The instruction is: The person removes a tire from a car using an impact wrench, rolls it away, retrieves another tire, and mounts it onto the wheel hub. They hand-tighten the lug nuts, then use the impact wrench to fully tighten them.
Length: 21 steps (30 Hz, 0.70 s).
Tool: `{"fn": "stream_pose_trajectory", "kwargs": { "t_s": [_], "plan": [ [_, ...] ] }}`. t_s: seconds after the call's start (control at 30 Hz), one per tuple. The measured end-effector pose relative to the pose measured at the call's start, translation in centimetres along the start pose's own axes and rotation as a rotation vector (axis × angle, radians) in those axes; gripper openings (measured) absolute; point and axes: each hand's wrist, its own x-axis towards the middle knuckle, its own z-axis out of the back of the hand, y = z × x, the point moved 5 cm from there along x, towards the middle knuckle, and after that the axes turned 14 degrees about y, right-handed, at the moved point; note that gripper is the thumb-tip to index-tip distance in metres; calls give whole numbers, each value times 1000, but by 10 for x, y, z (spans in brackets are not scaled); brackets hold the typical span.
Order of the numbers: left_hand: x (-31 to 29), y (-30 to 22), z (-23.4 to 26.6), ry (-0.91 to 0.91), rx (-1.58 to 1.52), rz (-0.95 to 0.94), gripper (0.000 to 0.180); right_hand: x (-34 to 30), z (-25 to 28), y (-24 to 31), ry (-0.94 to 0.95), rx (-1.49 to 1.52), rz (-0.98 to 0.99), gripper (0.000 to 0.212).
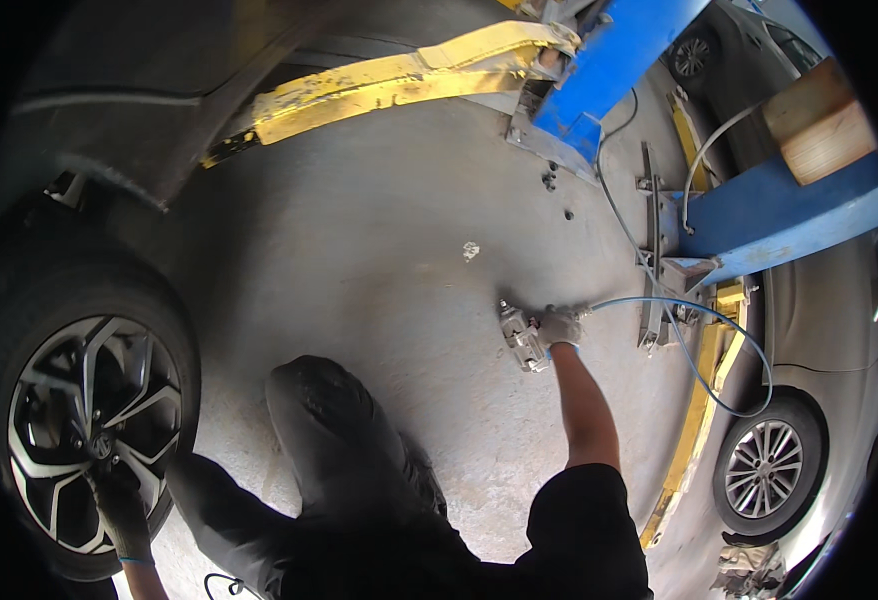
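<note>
My left hand, in a grey glove, reaches to the lower spokes of a car wheel just below its hub; its fingers are lost in shadow. That wheel has a black tyre and black-and-silver spokes, and stands upright at my left. Out to the right, my right hand, also gloved, is closed round the handle of a metal air impact wrench low over the floor. A blue air hose runs from the handle end off to the right.
A yellow lift arm reaches under the dark car body from a blue post. At right are another blue post, a yellow bar and a parked car. Small dark pieces lie on the grey floor.
</note>
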Motion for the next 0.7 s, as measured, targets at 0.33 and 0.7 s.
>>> {"fn": "stream_pose_trajectory", "kwargs": {
  "t_s": [0.33, 0.7],
  "plan": [
    [13, 53, 9, -64, 345, 212, 56, 78, -97, -38, -171, -369, 393, 37],
    [-1, 48, -38, 76, 1752, 21, 43, -89, 3, 47, 156, 191, 418, 31]
  ]
}}
